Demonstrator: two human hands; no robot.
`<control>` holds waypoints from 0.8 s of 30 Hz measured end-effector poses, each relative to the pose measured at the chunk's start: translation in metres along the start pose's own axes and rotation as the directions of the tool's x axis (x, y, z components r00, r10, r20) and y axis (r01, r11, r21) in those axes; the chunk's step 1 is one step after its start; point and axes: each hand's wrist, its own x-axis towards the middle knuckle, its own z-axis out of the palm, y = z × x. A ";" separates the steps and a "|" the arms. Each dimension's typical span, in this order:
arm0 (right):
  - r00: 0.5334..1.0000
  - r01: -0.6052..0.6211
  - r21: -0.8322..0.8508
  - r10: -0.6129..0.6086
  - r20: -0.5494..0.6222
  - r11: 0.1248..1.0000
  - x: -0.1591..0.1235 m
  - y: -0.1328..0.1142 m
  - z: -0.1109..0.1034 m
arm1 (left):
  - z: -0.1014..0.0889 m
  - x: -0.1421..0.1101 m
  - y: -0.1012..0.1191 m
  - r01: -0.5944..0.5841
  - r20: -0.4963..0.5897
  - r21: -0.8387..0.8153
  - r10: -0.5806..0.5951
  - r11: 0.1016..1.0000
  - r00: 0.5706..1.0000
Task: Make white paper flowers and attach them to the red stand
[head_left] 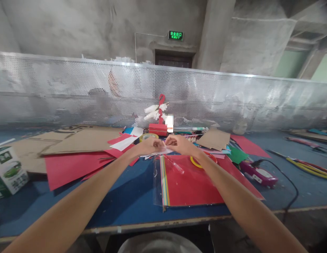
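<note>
Both hands meet over the middle of the table, with their fingertips nearly touching. My left hand point(152, 144) is closed in a pinch, and so is my right hand point(177, 143). What lies between the fingers is too small to make out. A thin whitish piece point(163, 151) shows right under the fingertips; whether it is gripped or only lies below, I cannot tell. Just in front is a clear-wrapped pack of coloured paper point(190, 186), red on top. Behind the hands stands a red paper stand point(158, 129) with white flowers point(152, 113) on its upright.
Cardboard point(79, 142) and red sheets point(71, 168) lie left, near a drink carton point(10, 170). A tape roll point(147, 136) sits behind my left hand. To the right are a purple device point(260, 174) with a cable and yellow-handled pliers point(308, 168). A perforated metal screen point(205, 98) closes the back.
</note>
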 end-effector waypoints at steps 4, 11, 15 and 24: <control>1.000 0.011 0.009 -0.012 0.001 1.000 0.000 -0.002 0.001 | 0.003 -0.001 0.004 -0.006 -0.006 0.064 0.006 0.998 1.000; 1.000 0.004 -0.023 -0.004 0.006 1.000 -0.001 -0.007 -0.003 | 0.000 0.003 -0.003 0.059 -0.010 -0.094 -0.060 0.994 0.998; 0.990 0.114 -0.180 -0.098 0.097 0.977 -0.004 -0.015 -0.004 | 0.000 0.003 -0.008 0.105 0.014 -0.183 -0.104 0.977 0.994; 0.969 0.245 -0.291 -0.227 0.094 0.925 -0.001 -0.013 -0.002 | -0.002 -0.003 0.000 0.203 0.107 -0.300 -0.179 0.932 0.978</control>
